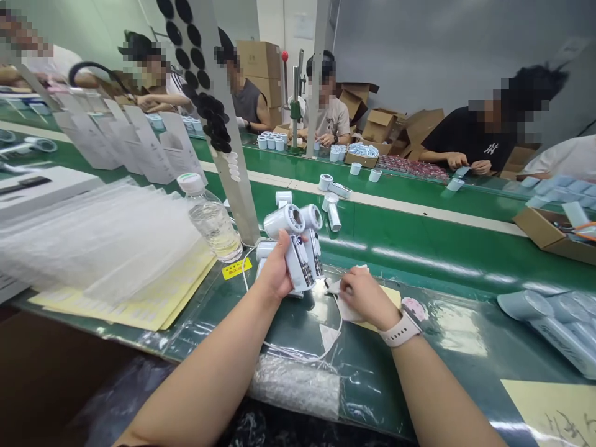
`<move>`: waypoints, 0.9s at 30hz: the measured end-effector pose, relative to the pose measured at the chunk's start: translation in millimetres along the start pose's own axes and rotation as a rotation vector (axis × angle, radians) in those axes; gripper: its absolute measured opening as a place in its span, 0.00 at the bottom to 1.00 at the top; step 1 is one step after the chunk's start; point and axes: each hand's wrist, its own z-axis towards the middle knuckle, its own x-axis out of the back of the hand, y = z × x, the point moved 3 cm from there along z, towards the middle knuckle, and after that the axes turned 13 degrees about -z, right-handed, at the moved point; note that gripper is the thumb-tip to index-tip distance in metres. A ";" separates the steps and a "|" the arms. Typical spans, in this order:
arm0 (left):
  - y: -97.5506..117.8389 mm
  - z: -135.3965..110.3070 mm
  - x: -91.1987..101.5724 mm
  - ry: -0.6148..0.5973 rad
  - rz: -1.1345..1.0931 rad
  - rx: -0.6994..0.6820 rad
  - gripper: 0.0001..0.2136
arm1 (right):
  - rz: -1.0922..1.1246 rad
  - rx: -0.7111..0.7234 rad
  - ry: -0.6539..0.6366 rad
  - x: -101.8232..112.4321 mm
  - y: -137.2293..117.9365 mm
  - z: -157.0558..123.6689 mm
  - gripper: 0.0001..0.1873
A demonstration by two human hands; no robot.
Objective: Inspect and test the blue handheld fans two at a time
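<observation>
My left hand [275,268] is closed around several small white handheld fans [298,242], held upright just above the green bench. My right hand [362,293], with a pale watch [400,331] on its wrist, is pinched on a small white paper or sticker sheet [339,297] lying on a yellow sheet [390,295]. A thin white cable [298,354] loops over the bench below my hands.
A water bottle [212,217] and stacked clear bags [97,242] on yellow sheets lie to the left. Pale blue fans [554,323] lie at right. Loose white fans [331,208] sit on the green conveyor [419,242]. Several people work across the belt amid cardboard boxes [547,231].
</observation>
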 end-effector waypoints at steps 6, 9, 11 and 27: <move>-4.3 -2.3 -2.0 0.011 0.008 0.006 0.24 | -0.192 -0.096 0.102 0.0 -15.0 3.0 0.07; -8.7 -6.6 -6.6 -0.057 0.001 0.034 0.26 | -0.263 -0.012 0.147 -4.2 -43.9 2.9 0.06; -8.6 -9.3 -9.9 -0.113 -0.008 0.031 0.28 | -0.179 0.018 0.171 -3.5 -55.6 -0.2 0.09; -2.5 -9.7 -17.4 -0.196 0.011 -0.095 0.31 | 1.154 -0.060 -0.264 3.8 -72.4 -24.3 0.19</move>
